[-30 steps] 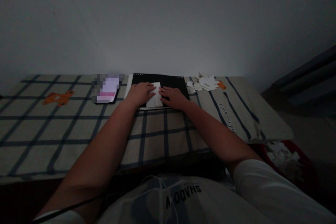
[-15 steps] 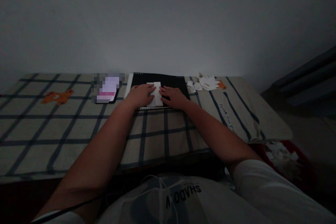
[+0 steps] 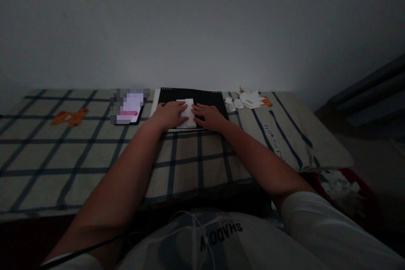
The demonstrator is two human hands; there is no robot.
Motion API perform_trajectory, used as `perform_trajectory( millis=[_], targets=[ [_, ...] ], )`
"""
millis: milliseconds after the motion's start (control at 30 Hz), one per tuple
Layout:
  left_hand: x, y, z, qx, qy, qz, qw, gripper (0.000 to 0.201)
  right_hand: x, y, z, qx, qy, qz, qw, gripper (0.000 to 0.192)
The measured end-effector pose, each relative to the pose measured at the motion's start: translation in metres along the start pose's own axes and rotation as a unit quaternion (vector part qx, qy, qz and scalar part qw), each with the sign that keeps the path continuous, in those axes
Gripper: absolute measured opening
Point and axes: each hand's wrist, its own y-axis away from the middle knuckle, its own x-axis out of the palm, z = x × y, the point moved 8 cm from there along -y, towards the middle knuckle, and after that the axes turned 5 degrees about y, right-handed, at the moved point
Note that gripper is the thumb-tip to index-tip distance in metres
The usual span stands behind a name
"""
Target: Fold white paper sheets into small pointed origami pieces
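Note:
A folded piece of white paper (image 3: 189, 112) lies flat on a black sheet (image 3: 190, 93) with small holes along its edges, perhaps a notebook cover. My left hand (image 3: 170, 114) rests on the paper's left part, fingers stretched toward its middle. From the other side my right hand (image 3: 209, 116) lies low, its spread fingertips touching the paper's right edge. Neither hand is closed around anything. Part of the paper's left side is hidden under the left hand.
A phone (image 3: 130, 107) with a lit, partly blurred screen lies to the left on the checked tablecloth (image 3: 95, 156). Torn white paper scraps (image 3: 250, 99) are piled at the right. Below the table's right end, a red container (image 3: 370, 202) holds more scraps. A wall stands behind.

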Motion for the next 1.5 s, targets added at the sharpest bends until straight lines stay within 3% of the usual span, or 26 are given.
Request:
perform_trajectory(
  millis=[367, 567, 767, 933, 1333, 1500],
  targets=[
    [0.009, -0.002, 0.005, -0.010, -0.007, 0.075, 0.997, 0.076, -0.001, 0.000, 0.001, -0.002, 0.010, 0.008, 1.000, 0.048],
    [0.016, -0.004, 0.012, -0.010, 0.005, 0.076, 0.997, 0.093, -0.001, 0.000, 0.001, -0.004, 0.007, 0.008, 1.000, 0.049],
    [0.010, 0.002, 0.006, -0.017, 0.000, 0.065, 0.998, 0.096, -0.002, 0.001, 0.002, -0.001, 0.005, 0.006, 1.000, 0.048],
    [0.006, 0.004, 0.004, -0.003, 0.004, 0.023, 1.000, 0.092, -0.003, 0.001, 0.002, -0.001, 0.001, 0.005, 1.000, 0.049],
    [-0.007, 0.004, -0.007, 0.049, -0.040, -0.112, 0.992, 0.037, 0.001, 0.000, 0.000, -0.001, 0.009, 0.006, 1.000, 0.048],
    [-0.008, 0.001, -0.008, 0.045, -0.041, -0.148, 0.987, 0.032, 0.003, 0.000, 0.000, -0.006, 0.010, 0.003, 1.000, 0.049]
  ],
)
